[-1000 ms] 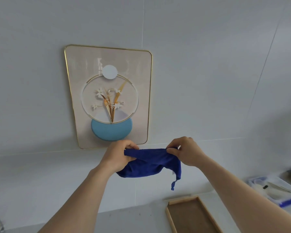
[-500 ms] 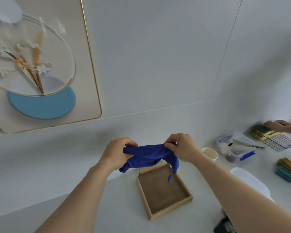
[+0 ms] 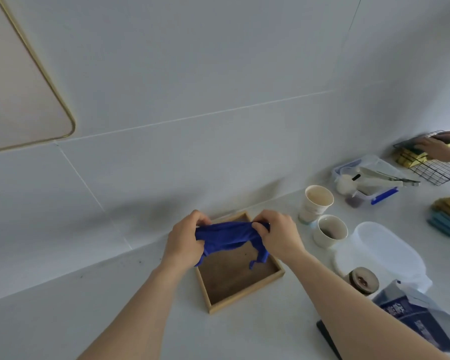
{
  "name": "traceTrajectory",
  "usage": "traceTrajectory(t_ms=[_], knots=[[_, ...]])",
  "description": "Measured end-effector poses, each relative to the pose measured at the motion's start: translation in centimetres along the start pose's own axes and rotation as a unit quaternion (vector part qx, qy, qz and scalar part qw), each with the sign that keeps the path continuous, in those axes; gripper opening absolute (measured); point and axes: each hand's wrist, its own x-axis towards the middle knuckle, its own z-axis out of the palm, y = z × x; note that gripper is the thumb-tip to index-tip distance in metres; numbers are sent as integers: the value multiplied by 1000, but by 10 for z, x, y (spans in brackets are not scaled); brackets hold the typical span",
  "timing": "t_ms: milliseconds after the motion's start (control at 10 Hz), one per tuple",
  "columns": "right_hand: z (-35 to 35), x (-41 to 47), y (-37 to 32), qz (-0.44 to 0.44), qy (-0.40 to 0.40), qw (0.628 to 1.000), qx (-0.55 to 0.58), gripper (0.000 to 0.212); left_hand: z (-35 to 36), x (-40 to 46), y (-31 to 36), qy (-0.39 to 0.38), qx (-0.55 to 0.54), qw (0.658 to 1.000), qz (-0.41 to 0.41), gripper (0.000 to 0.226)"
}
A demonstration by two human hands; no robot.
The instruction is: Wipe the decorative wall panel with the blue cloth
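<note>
Gold-edged wall panel [image 3: 24, 100] mostly cut off.

Cloth [image 3: 225, 236] deep blue; tray [image 3: 247, 298] light wood, brown floor; panel [image 3: 24, 100] beige, gold-rimmed.

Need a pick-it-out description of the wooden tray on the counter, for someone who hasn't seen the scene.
Start at the white counter along the wall. Right under the two hands stretching a blue cloth sits the wooden tray. It is the only wooden thing there: shallow, rectangular, pale rim, brown bottom, left of the two paper cups.
</note>
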Motion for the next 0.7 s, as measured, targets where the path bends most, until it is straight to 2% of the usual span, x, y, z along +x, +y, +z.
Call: traceTrajectory(t_ms=[100,200,300,400,500,600,700], knots=[[22,1,22,3,2,1000,-11,11,26,6,-14,-5,-16,1000,-21,51],[42,-2,42,17,-41,998,-43,14,52,9,-30,-19,23,999,-18,53],[62,-11,60,30,-176,976,-121,43,75,6,-48,-101,118,988,-8,65],[77,-22,71,12,-284,930,-233,66,92,-2,-65,-204,237,950,18,84],[87,-26,73,-1,-277,911,-307,71,100,-6,-77,-247,332,910,14,91],[89,-27,69,7,-271,902,-335,80,101,-9,-78,-238,368,898,21,99],[85,-30,60,13,-270,905,-329,91,95,-11,-71,-234,358,904,28,108]])
